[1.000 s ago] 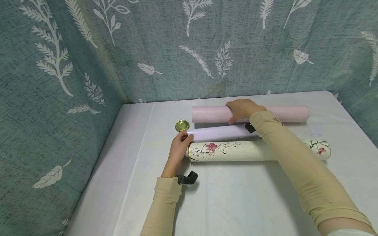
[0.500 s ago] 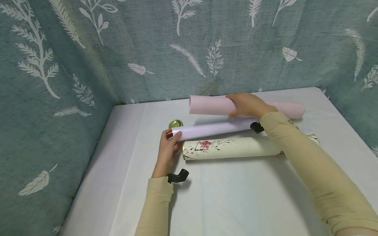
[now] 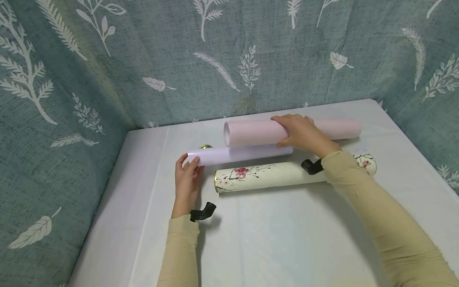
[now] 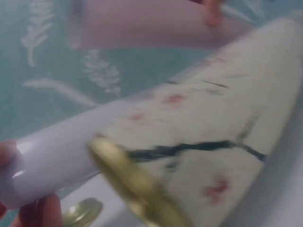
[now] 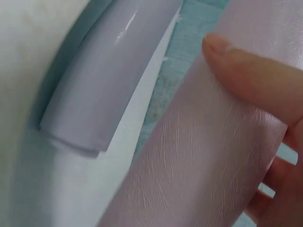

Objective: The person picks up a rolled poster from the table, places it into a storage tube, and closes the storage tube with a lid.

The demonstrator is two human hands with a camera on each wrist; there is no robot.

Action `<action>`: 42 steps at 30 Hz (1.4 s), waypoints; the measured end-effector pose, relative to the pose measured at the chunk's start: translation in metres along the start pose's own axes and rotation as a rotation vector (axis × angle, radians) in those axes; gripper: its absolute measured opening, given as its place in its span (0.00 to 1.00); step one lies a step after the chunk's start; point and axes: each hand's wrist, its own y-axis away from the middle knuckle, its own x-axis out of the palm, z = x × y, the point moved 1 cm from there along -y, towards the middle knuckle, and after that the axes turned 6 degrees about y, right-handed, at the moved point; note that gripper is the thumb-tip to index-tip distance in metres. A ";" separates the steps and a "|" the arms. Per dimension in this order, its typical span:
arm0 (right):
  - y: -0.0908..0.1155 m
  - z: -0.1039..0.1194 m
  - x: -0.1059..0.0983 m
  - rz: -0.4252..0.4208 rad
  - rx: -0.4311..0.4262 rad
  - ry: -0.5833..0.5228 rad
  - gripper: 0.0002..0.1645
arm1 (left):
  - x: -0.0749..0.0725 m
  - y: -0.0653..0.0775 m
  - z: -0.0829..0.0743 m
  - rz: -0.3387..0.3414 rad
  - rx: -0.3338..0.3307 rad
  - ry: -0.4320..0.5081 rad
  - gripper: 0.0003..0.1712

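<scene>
My left hand [image 3: 185, 185] pinches the left end of a lilac paper roll [image 3: 238, 155], thumb in front and fingers behind. Farther back, my right hand [image 3: 301, 133] grips a thicker pink roll [image 3: 251, 133] near its middle. In the right wrist view the thumb [image 5: 251, 71] lies across the pink surface, with the other fingers curled behind it. The pink roll's hollow left end shows, and its lower edge overlaps the lilac roll in the head view. Nearest to me lies a cream tube [image 3: 269, 175] with a plum-blossom pattern and a gold rim; my right wrist camera partly covers it.
Behind the lilac roll's left end a round gold lid [image 3: 205, 146] sits on the white-covered table [image 3: 269, 231], partly hidden. Green leaf-patterned cloth [image 3: 161, 59] hangs along the table's back and both sides.
The lilac roll has come left with my left hand, its end now well past the tube's rim and in front of the lid. The pink roll has been lifted, tilting, its hollow end turning into view.
</scene>
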 end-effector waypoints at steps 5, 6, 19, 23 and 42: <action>0.015 -0.001 0.009 -0.099 0.032 -0.032 0.50 | -0.011 -0.002 -0.007 0.014 -0.011 0.127 0.36; 0.018 -0.001 0.011 -0.113 0.030 -0.027 0.49 | -0.013 -0.002 -0.008 0.023 -0.011 0.153 0.35; 0.044 -0.003 0.032 -0.280 0.041 -0.043 0.46 | -0.029 -0.002 -0.013 0.052 -0.026 0.479 0.29; 0.050 -0.009 0.036 -0.306 0.058 -0.028 0.46 | -0.029 -0.003 -0.014 -0.019 -0.036 0.532 0.31; 0.060 -0.026 0.048 -0.464 0.153 -0.045 0.44 | -0.034 -0.005 -0.013 0.042 -0.014 0.653 0.37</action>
